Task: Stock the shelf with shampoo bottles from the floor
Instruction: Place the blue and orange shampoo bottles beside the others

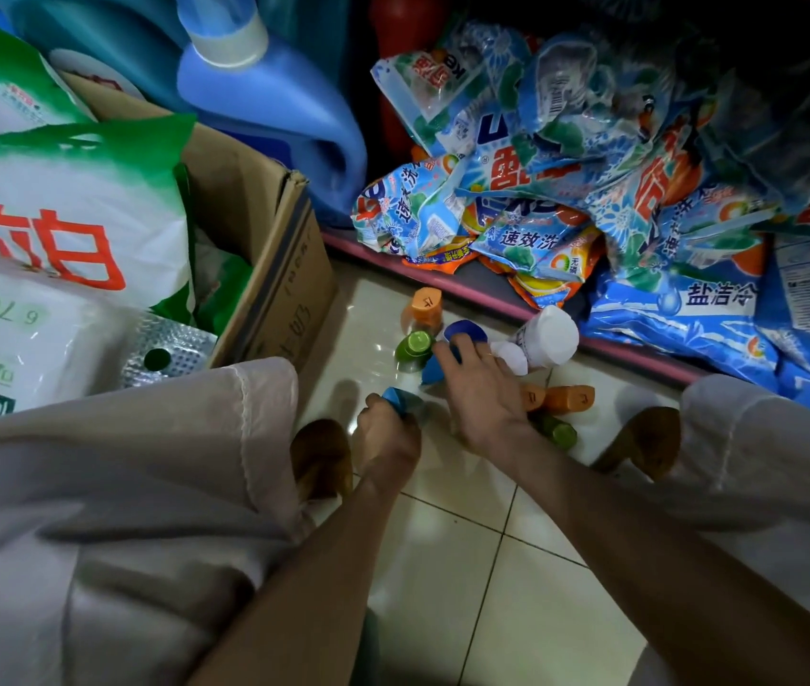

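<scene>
Several small shampoo bottles stand and lie on the tiled floor below a low shelf. My left hand (385, 440) grips a blue-capped bottle (400, 399) just above the floor. My right hand (479, 388) reaches over another blue bottle (465, 335), its fingers curled round it. An orange-capped bottle (427, 305) and a green-capped one (415, 345) stand just behind. A white bottle (544, 336) lies to the right. Two more orange caps (569, 398) and a green one (559, 432) lie under my right wrist.
The bottom shelf with a pink edge (373, 252) is piled with blue detergent bags (591, 190). A cardboard box (274, 250) with white-green bags stands at left, a big blue jug (269, 91) behind it. My knees flank the bottles.
</scene>
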Tool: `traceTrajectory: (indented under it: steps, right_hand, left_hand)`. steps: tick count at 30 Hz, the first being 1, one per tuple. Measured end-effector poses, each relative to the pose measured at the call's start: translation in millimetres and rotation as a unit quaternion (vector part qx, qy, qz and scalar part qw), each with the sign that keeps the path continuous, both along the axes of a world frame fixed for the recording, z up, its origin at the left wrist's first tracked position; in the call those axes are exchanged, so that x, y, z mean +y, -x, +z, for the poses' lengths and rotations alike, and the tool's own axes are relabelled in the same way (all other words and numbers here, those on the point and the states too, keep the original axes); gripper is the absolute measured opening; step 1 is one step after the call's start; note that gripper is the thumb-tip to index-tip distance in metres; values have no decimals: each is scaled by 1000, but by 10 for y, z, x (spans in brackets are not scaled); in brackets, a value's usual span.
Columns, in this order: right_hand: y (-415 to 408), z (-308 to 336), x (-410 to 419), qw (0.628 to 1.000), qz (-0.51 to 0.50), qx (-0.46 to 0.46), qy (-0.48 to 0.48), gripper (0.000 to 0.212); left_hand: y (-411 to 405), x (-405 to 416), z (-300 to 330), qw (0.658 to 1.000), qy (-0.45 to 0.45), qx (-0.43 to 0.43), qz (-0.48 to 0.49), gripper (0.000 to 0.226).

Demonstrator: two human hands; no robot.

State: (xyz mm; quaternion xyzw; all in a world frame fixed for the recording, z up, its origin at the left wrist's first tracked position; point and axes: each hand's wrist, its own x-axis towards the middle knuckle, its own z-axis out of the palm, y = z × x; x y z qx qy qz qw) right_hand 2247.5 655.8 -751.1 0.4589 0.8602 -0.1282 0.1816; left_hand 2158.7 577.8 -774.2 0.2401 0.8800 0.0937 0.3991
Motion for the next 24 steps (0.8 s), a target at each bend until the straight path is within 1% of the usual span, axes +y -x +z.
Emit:
traceTrajectory:
  steps: [2,5,7,9,11,14,16,19,22,24]
  right_hand:
    - [-24,-26,24,1000,9,-17,3,77]
    - [-77,-63,47,997,51,-61,-3,66]
    - [-88,-60,53,995,67,-70,-11,59]
    - [-104,-25,54,993,87,-73,-13,59]
    - [-138,61,48,993,86,-75,-6,60]
    - [-196,292,15,999,18,-37,36,49]
    - [-226,489,-20,998,-30,2,64,47]
    - [-243,731,22,995,-46,19,83,43]
    - [-334,1164,-1,992,-69,67,75,43]
    - [-404,1463,5,989,-88,107,54,42]
  left_hand:
    - [13,-3,-7,1000,-3,-4,4,37]
    - [37,-9,-12,1000,-6,-14,-4,37]
    - [84,-23,-7,1000,-3,-19,-18,36]
    - [156,-62,13,999,4,-14,-32,36]
    - [233,-99,83,999,13,-4,-45,36]
    - [294,-130,243,997,12,16,-69,36]
    - [308,-139,412,995,6,26,-95,35]
    - [336,-40,671,989,13,23,-146,35]
    - [366,93,1128,981,-21,27,-190,36]
    - [418,214,1479,971,-42,56,-230,36]
